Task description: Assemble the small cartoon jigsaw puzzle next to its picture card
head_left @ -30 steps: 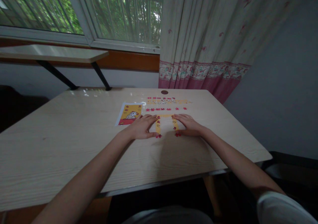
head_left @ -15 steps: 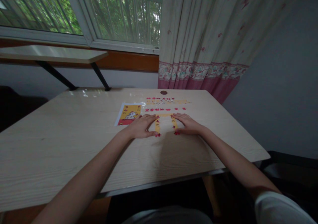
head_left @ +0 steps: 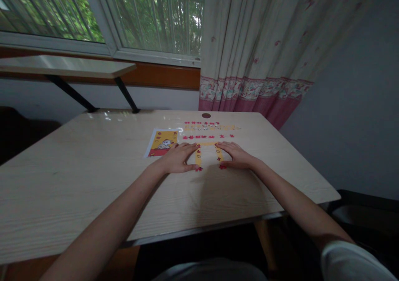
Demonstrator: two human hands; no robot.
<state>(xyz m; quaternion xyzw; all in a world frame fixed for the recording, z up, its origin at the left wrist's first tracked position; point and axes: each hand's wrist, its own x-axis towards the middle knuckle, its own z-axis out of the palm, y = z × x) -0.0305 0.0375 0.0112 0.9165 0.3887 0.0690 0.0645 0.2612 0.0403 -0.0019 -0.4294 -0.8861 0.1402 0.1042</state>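
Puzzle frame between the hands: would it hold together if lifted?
Probably not if lifted: the yellow puzzle frame is thin strips of joined pieces, likely floppy. Sliding flat seems safer, with the left hand and right hand bracing both sides.

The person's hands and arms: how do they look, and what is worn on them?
The left hand and the right hand wear no gloves; no ring, watch or bracelet shows. The left forearm and the right forearm are uncovered. A white sleeve begins above the right forearm, at the picture's lower right corner; the left forearm leaves the picture before any sleeve shows.
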